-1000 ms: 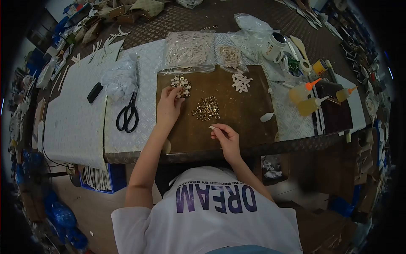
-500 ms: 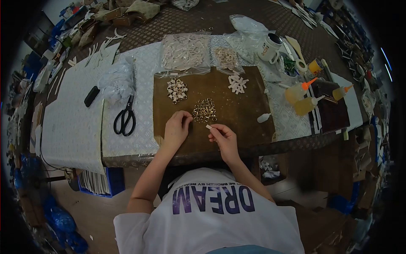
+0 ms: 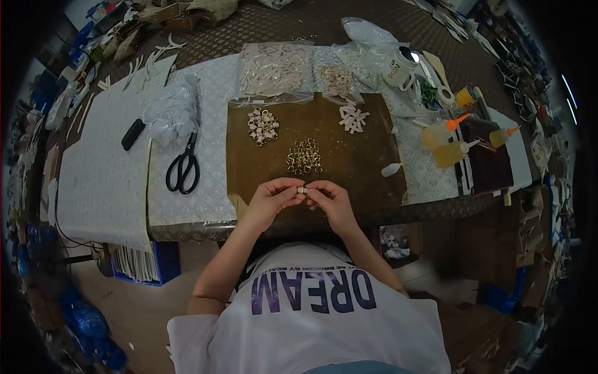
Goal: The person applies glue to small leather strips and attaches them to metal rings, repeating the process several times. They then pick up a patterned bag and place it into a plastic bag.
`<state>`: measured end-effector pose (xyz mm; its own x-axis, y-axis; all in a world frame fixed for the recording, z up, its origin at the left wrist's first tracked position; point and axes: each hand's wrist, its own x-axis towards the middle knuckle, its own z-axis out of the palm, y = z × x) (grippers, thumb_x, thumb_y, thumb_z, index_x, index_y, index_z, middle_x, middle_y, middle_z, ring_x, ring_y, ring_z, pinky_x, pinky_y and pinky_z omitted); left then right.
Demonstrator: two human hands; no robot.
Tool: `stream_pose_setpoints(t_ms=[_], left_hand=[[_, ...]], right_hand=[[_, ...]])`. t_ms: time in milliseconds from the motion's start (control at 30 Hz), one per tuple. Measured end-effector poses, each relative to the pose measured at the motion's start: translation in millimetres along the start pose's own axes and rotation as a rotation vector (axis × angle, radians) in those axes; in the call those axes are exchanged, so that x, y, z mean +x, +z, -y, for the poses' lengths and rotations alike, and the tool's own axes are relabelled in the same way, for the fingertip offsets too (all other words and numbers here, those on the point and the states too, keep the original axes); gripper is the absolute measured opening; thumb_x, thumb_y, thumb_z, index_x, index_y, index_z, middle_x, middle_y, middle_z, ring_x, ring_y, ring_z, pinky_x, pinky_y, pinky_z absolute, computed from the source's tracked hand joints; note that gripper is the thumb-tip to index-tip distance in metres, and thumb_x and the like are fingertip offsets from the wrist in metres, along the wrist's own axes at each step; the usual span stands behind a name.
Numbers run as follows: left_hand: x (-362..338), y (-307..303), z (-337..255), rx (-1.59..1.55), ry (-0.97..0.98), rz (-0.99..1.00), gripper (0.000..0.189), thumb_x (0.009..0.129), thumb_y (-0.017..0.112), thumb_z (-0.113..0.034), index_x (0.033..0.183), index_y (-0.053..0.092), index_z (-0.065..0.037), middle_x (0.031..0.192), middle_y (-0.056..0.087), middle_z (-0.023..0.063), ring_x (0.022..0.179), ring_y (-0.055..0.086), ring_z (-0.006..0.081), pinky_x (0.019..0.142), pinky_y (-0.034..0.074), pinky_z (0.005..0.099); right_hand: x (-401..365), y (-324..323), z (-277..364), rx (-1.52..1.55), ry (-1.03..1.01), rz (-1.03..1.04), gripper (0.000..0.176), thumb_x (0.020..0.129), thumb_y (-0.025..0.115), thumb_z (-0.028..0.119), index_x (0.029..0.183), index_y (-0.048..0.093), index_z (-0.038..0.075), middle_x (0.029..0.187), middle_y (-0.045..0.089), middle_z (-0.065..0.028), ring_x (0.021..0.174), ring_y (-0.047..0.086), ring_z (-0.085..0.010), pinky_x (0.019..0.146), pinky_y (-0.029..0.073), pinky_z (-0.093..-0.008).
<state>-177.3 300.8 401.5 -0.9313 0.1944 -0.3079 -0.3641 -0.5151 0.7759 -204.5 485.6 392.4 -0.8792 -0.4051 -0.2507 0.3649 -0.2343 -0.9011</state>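
Observation:
My left hand (image 3: 273, 201) and my right hand (image 3: 331, 201) meet at the near part of the brown mat, fingertips pinched together. Between them is a small pale strip (image 3: 302, 189) with what looks like a gold metal ring; fingers hide most of both. Just beyond lies a pile of gold metal rings (image 3: 304, 157). Farther left sits a heap of pale strips fitted with gold rings (image 3: 263, 127). A small stack of loose pale strips (image 3: 353, 118) rests at the mat's far right.
Black scissors (image 3: 184, 169) lie left of the brown mat (image 3: 249, 171). Behind it are a bag of pale pieces (image 3: 276, 68) and a smaller bag (image 3: 337, 82). Glue bottles (image 3: 450, 154) and a white mug (image 3: 398, 70) stand on the right.
My left hand has moved from the edge of the ring pile towards me and right. My right hand, with the pale strip, has come in to meet it.

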Motion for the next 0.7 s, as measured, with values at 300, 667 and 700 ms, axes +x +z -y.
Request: stream_pose_setpoints(t_ms=[300, 667, 700], left_hand=[[-1, 4, 3, 0.113, 0.028, 0.005, 0.019, 0.087, 0.062, -0.004, 0.105, 0.062, 0.002, 0.095, 0.065, 0.0087, 0.084, 0.063, 0.0134, 0.077, 0.052, 0.0249], [-8, 15, 3, 0.272, 0.088, -0.048, 0.017, 0.083, 0.065, -0.002, 0.100, 0.064, 0.002, 0.089, 0.067, 0.0069, 0.079, 0.063, 0.0108, 0.071, 0.051, 0.0223], [-8, 15, 4, 0.222, 0.065, -0.042, 0.019, 0.083, 0.065, -0.001, 0.101, 0.064, 0.002, 0.090, 0.067, 0.0073, 0.079, 0.063, 0.0109, 0.072, 0.051, 0.0224]], right_hand=[[-4, 0, 7, -0.070, -0.094, 0.059, 0.012, 0.089, 0.059, 0.010, 0.099, 0.056, 0.002, 0.089, 0.062, -0.0039, 0.077, 0.058, -0.0093, 0.070, 0.048, -0.0224], [-18, 0, 14, -0.312, -0.147, 0.013, 0.007, 0.087, 0.062, 0.006, 0.091, 0.060, 0.001, 0.080, 0.063, -0.0012, 0.071, 0.059, -0.0058, 0.065, 0.048, -0.0187], [-18, 0, 13, -0.306, -0.151, 0.012, 0.007, 0.087, 0.062, 0.007, 0.091, 0.060, 0.001, 0.081, 0.063, -0.0012, 0.071, 0.059, -0.0059, 0.065, 0.048, -0.0188]])
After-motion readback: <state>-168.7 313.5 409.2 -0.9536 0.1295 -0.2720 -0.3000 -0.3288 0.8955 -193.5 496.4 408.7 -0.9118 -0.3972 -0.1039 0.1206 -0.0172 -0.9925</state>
